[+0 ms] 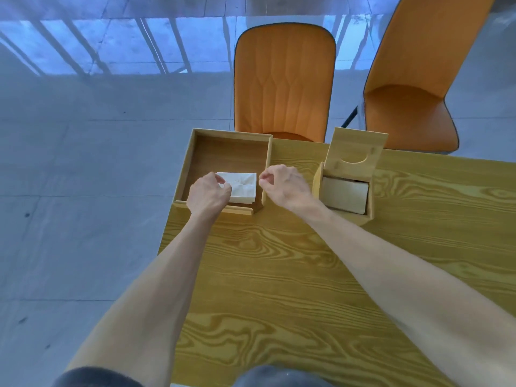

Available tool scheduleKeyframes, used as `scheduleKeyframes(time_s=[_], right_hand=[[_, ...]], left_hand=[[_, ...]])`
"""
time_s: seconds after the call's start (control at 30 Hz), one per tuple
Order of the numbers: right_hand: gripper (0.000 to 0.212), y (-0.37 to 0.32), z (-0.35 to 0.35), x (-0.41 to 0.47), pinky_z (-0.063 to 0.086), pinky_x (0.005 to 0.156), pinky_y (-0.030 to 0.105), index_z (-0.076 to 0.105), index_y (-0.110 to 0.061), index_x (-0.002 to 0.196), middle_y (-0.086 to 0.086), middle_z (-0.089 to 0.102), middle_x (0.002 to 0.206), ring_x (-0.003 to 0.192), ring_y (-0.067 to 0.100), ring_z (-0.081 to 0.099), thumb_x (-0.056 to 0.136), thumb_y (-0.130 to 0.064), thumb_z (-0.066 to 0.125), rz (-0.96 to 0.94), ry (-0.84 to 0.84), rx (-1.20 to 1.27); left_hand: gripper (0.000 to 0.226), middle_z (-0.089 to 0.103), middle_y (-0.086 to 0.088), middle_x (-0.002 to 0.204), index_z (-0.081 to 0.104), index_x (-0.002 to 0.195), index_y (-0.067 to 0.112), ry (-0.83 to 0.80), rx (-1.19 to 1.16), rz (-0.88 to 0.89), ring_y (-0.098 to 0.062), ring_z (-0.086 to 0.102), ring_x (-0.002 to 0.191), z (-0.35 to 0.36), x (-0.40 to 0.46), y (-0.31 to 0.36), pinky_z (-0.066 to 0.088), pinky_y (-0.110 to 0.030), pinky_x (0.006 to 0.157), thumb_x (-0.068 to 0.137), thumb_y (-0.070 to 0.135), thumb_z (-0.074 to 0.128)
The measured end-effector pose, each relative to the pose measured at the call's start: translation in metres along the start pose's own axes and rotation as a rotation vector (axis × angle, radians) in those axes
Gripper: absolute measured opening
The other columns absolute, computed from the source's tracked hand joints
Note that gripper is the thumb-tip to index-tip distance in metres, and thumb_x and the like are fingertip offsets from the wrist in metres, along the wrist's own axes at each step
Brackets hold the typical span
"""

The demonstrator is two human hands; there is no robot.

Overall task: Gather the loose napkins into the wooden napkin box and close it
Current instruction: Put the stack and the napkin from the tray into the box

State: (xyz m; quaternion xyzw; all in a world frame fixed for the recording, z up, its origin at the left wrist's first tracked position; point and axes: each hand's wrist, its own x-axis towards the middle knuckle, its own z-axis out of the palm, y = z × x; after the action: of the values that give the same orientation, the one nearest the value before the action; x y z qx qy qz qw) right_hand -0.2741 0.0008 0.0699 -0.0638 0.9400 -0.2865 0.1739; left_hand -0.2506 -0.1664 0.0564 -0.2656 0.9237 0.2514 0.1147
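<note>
A stack of white napkins (243, 188) lies in the near part of a shallow open wooden tray (195, 160) at the table's far left corner. My left hand (208, 195) rests on the stack's left edge, fingers curled around it. Just right of the stack, my right hand (284, 185) hovers over the tray's right wall with its fingers loosely curled and nothing visible in them. To the right stands the wooden napkin box (318, 185); its hinged lid (354, 148), with a curved cutout, is tipped up and back. Pale napkins (344, 195) fill the box.
The wood-grain table (293, 275) runs toward me, with its left edge falling off to grey floor tiles (83, 163). Two orange chairs (284, 82) (410, 88) stand at the far side behind the tray and box.
</note>
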Motion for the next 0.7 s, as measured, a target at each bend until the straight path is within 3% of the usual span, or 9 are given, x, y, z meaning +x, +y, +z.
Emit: scheduleKeyframes(time_s=[0.1,0.23,0.33,0.57,0.7], right_hand=[[0.031,-0.009,0.018,0.013,0.053,0.091,0.041,0.068,-0.012,0.117,0.008,0.069,0.118,0.107,0.027,0.064,0.096,-0.023,0.049,0.051,-0.093,-0.058],[0.040,-0.009,0.037,0.020,0.045,0.103,0.041,0.055,-0.021,0.137,0.010,0.058,0.137,0.125,0.028,0.054,0.098,-0.025,0.046,0.050,-0.207,-0.068],[0.042,-0.005,0.047,0.021,0.043,0.105,0.042,0.049,-0.024,0.142,0.011,0.054,0.142,0.129,0.028,0.052,0.100,-0.028,0.043,0.021,-0.276,-0.067],[0.040,0.002,0.054,0.024,0.046,0.101,0.040,0.052,-0.027,0.140,0.010,0.056,0.140,0.126,0.029,0.054,0.102,-0.028,0.041,0.025,-0.291,-0.086],[0.037,0.004,0.053,0.026,0.048,0.095,0.038,0.055,-0.027,0.136,0.007,0.065,0.125,0.116,0.027,0.060,0.101,-0.026,0.043,0.029,-0.290,-0.070]], left_hand=[[0.039,0.065,-0.005,0.127,0.058,0.129,0.018,-0.057,-0.043,-0.004,-0.025,0.060,0.114,-0.004,0.012,-0.011,0.043,-0.033,0.081,0.093,0.034,0.053],[0.052,0.056,-0.009,0.139,0.045,0.140,0.015,-0.188,-0.199,-0.067,-0.027,0.056,0.121,-0.002,0.026,-0.017,0.046,-0.040,0.099,0.093,0.033,0.059],[0.065,0.042,-0.010,0.152,0.032,0.149,0.015,-0.262,-0.291,-0.130,-0.029,0.047,0.133,0.000,0.034,-0.020,0.040,-0.044,0.109,0.094,0.033,0.061],[0.071,0.041,-0.014,0.151,0.030,0.150,0.008,-0.308,-0.399,-0.245,-0.032,0.051,0.128,0.008,0.051,-0.016,0.045,-0.045,0.105,0.091,0.028,0.066],[0.070,0.047,-0.018,0.145,0.035,0.145,0.000,-0.353,-0.460,-0.331,-0.032,0.052,0.127,0.012,0.059,-0.011,0.045,-0.038,0.096,0.089,0.023,0.071]])
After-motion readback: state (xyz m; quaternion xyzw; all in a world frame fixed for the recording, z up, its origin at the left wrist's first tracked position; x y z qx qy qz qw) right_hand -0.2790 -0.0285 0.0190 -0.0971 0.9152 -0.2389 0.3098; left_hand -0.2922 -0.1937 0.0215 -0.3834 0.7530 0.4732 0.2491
